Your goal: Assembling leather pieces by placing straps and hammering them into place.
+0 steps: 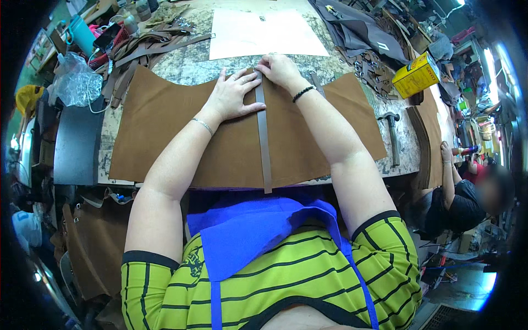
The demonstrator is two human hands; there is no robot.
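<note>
A wide brown leather piece [192, 148] with a curved far edge lies flat on the worktable. Down its middle runs a narrow grey strap [264, 146], its near end hanging slightly past the leather's front edge. My left hand [235, 94] lies flat on the leather with fingers apart, fingertips and thumb against the strap's left side. At the strap's far end, my right hand [279, 70] is closed in a pinch, its fingertips partly hiding that end. A second short grey strap [316, 82] shows just right of my right wrist.
A hammer [392, 137] and a yellow can [416, 75] stand out at the right. White sheet [264, 36] lies beyond the leather. Bundled straps [148, 47] and a clear plastic bag [77, 80] sit at the left. Another person [459, 201] works at far right beside stacked brown leather [432, 137].
</note>
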